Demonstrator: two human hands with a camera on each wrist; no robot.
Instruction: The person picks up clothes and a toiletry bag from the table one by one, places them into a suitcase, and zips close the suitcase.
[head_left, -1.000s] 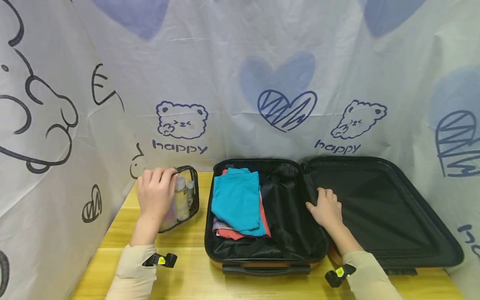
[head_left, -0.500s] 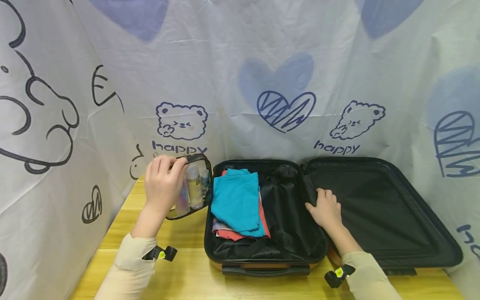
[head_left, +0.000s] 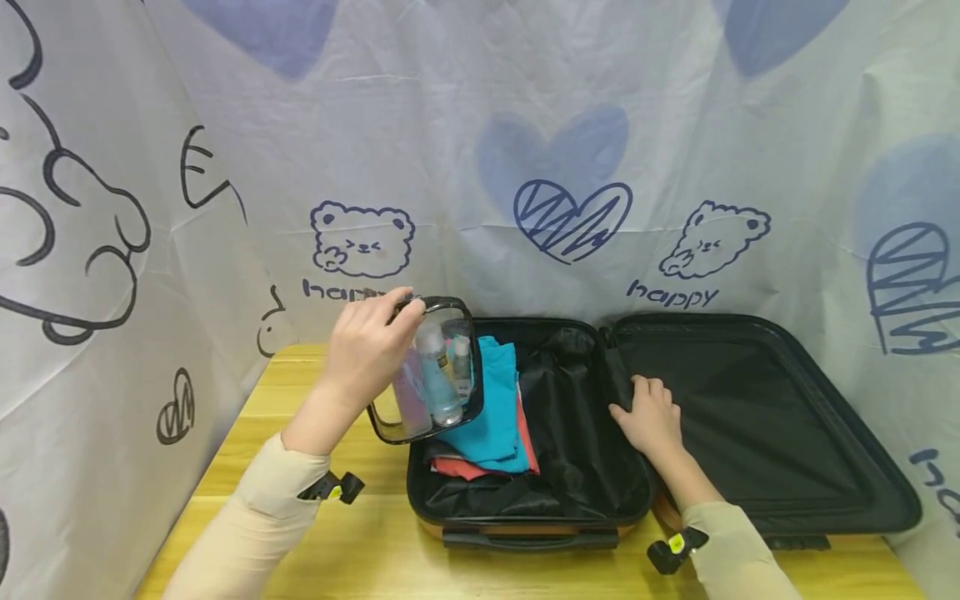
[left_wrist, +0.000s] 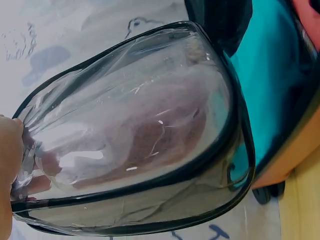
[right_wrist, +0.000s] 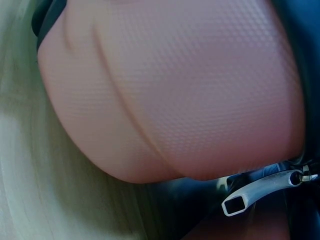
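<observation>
My left hand (head_left: 367, 346) is pinched shut on the top edge of a clear pouch (left_wrist: 145, 130), thumb on one side, fingers on the other, no gap beyond the thickness of the edge. Pouch hangs tilted off the grip, black piping all round, see-through walls. Inside: a pinkish-purple bottle (head_left: 411, 398), a taller clear bottle (head_left: 437, 375) with a bluish look, a smaller bottle (head_left: 461, 364) beside it. From the head view the pouch sits across the left wall of the suitcase (head_left: 562, 417), overlapping the left part of the teal garment (head_left: 497, 400); can't tell whether it touches either. Teal garment lies folded on top of a coral cloth (head_left: 459, 469), both in the left part of that half; to their right, wrinkled black lining. My right hand (head_left: 651, 421) rests on the seam between that half and the lid (head_left: 750, 417), thumb toward the lining; can't tell how far the fingers close on the edge. Right wrist view is mostly skin, plus a metal zipper pull (right_wrist: 262, 192) just below. Lid lies opened out on the right, black inside. Black handle (head_left: 531, 542) on the near side. All on a yellow wood-grain table (head_left: 360, 542), with a white printed curtain (head_left: 450, 150) behind, hearts and bears on it.
</observation>
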